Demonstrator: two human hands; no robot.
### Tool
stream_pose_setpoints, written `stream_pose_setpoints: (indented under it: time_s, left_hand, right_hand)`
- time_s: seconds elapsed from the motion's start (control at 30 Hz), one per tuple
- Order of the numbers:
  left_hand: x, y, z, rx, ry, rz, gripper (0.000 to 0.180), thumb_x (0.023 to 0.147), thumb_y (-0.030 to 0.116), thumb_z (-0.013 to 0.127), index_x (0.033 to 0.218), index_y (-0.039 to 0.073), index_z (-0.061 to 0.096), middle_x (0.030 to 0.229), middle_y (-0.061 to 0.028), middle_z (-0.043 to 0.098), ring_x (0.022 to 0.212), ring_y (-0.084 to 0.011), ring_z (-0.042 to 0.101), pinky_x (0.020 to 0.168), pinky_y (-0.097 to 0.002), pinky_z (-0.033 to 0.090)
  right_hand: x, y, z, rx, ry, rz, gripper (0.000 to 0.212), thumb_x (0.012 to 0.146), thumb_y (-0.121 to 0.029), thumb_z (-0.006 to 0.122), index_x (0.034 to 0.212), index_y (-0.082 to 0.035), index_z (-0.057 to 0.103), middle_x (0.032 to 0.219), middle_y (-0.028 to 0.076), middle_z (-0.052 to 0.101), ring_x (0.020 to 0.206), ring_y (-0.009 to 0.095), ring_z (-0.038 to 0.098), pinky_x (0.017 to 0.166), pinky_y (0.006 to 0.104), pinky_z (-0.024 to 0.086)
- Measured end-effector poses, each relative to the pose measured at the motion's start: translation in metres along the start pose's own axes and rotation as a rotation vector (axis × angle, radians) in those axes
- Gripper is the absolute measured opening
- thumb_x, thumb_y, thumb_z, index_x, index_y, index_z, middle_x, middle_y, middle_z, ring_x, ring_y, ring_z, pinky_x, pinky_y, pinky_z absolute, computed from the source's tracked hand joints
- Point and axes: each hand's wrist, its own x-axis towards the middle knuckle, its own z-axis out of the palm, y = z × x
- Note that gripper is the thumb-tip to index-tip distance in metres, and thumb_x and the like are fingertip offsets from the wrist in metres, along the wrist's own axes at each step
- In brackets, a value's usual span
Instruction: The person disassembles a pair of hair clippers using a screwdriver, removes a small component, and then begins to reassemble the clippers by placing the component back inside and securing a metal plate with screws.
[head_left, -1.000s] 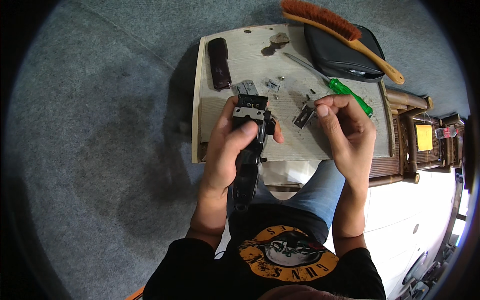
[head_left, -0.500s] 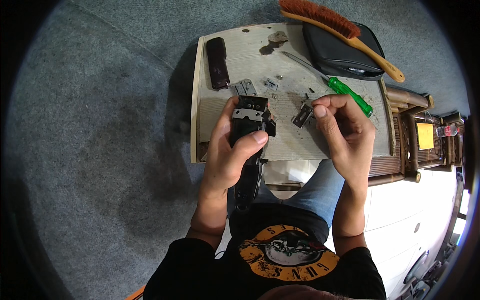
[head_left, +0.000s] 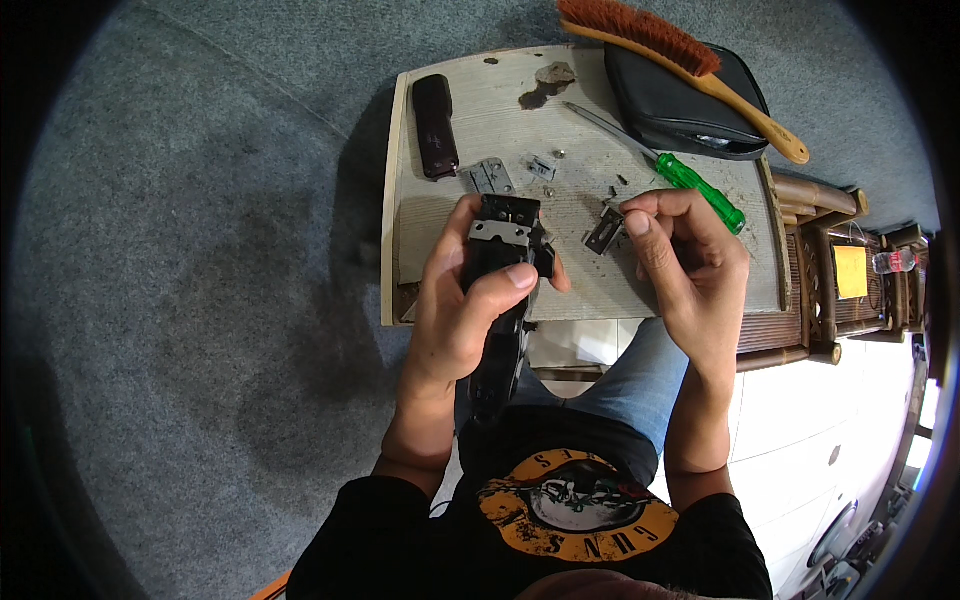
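Note:
Wrapped around a black hair clipper [head_left: 497, 345], my left hand [head_left: 440, 315] holds it upright with the thumb across its front. The clipper's top end shows a bare silver strip with screw holes. My right hand [head_left: 697, 275] is closed in a pinch, thumb against forefinger; anything between the tips is too small to make out. Just left of those fingertips lies a dark metal clipper part [head_left: 604, 234] on the board. Beyond the clipper rest a toothed steel blade plate [head_left: 491, 176] and a smaller metal piece [head_left: 542, 168], with tiny screws [head_left: 560, 154] nearby.
The wooden board [head_left: 420, 230] carries a dark clipper cover [head_left: 435, 125] at left and a green-handled screwdriver [head_left: 690, 183] at right. A black zip case [head_left: 650, 105] lies under a red-bristled brush [head_left: 650, 40] at the far right. Bamboo furniture [head_left: 815, 280] stands to the right.
The clipper has shifted slightly right in my left hand, and a fingertip now shows beyond its right side. My right hand has edged slightly left, still pinched.

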Motion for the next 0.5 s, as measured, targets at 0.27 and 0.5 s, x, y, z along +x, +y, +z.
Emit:
stream_pose_setpoints:
  time_s: [0.27,0.5]
  left_hand:
    - [0.0010,-0.0016,-0.0021,0.038,-0.027,0.007,0.037,0.089,0.015,0.064,0.120,0.000,0.049,0.085,-0.0080,0.067,0.078,-0.0111,0.063,0.075,-0.0246,0.050]
    - [0.0020,-0.0033,-0.0003,0.044,-0.030,0.072,0.040,0.089,0.015,0.067,0.122,0.001,0.048,0.087,-0.0076,0.067,0.080,-0.0102,0.063,0.072,-0.0248,0.050]
  right_hand:
    - [0.0015,0.0007,0.0023,0.039,0.020,-0.068,0.013,0.100,-0.007,0.069,0.107,0.004,0.068,0.090,0.002,0.066,0.080,0.006,0.060,0.072,0.0201,0.047]
    - [0.0019,0.0038,0.0028,0.050,0.047,-0.086,0.013,0.097,-0.007,0.072,0.104,0.003,0.071,0.089,0.002,0.071,0.079,0.005,0.062,0.073,0.0203,0.049]
